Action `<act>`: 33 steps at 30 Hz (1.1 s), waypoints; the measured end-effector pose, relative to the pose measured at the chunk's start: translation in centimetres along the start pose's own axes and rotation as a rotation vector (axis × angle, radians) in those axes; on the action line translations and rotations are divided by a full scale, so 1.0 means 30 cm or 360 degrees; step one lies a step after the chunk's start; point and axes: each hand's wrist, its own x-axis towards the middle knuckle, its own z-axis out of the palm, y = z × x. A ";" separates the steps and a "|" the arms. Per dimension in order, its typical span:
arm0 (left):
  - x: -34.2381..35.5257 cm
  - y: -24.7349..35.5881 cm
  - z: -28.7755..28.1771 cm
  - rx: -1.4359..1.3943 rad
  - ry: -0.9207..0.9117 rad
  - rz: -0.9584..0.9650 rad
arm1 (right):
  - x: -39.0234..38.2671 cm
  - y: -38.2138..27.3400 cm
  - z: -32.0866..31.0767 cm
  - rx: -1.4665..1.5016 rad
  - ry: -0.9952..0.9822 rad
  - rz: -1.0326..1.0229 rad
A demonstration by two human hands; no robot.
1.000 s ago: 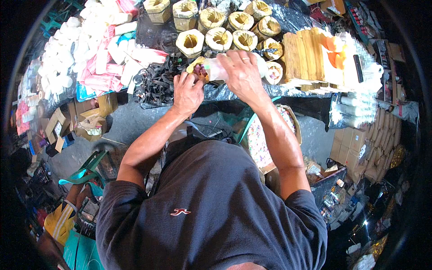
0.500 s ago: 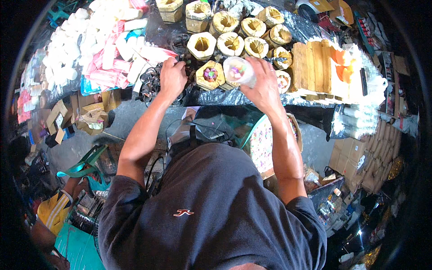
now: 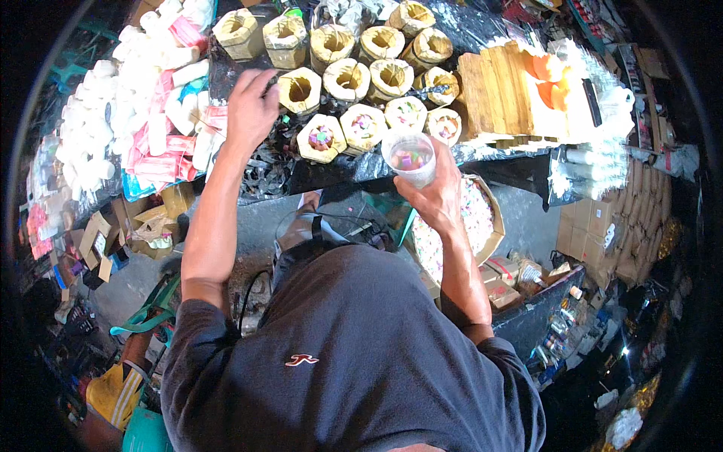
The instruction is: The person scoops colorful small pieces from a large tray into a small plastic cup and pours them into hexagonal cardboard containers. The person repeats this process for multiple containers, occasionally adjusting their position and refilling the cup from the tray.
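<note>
Cup (image 3: 409, 160): translucent plastic, round-rimmed, smooth-walled, tilted with its mouth toward the viewer, small pink and purple pieces inside; located at the table's front edge, just before the front row of tubes. Right hand (image 3: 437, 190) is closed around its side, thumb below, grip firm in appearance. Left hand (image 3: 252, 105) is half open, fingers loosely bent, nothing seen in it; it hangs beside a hollow hexagonal tube (image 3: 300, 91), contact uncertain. That tube is thick-walled, pale-rimmed and rough-edged. A matching front tube (image 3: 321, 138) contains coloured pieces. Black strips (image 3: 265, 160) lie in a loose tangle below the left hand. Flat brown slats (image 3: 497, 90) stand stacked to the right. Black plastic sheeting (image 3: 324, 178), wrinkled and glossy, covers the table edge. Tubes stand close together, many rims nearly touching; a narrow strip of sheeting separates the front row from the edge, and the right forearm has open space beyond it.
</note>
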 end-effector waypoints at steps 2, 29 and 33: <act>0.058 -0.027 0.012 0.0206 -0.0230 0.0265 | 0.064 -0.044 0.005 -0.0196 -0.0003 -0.0132; 0.064 -0.106 0.077 -0.0060 -0.0535 -0.0129 | 0.658 -0.319 0.333 -0.1831 -0.0131 -0.1614; 0.055 -0.128 0.093 -0.0158 -0.0530 -0.0168 | 0.666 -0.349 0.314 -0.1899 -0.0268 -0.1540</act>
